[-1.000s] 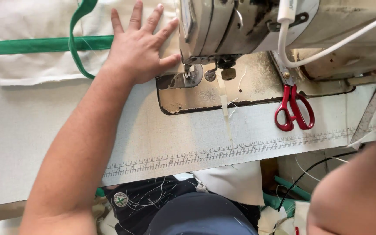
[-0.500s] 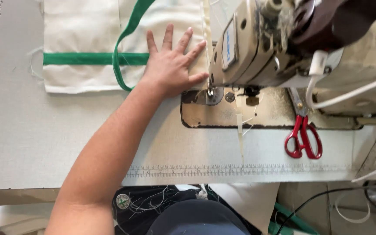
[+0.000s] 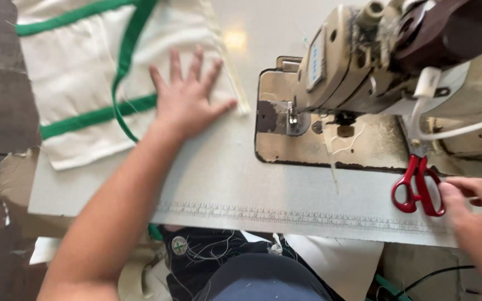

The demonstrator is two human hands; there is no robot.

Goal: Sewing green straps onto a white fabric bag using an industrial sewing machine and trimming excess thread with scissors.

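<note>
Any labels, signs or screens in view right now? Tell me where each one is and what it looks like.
Panel: on the sewing machine head's left face; small upright rectangle, pale blue, print too small to tell.
Round badge: on dark cloth below the table edge; white circle with green mark.
Ruler strip: printed along the table's front edge; long, grey ticks.
No screens or packages.

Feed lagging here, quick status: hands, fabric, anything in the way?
Left hand flat, open on white fabric with green trim. Right hand at red scissors, touching handles, not gripping. Sewing machine between them.
</note>
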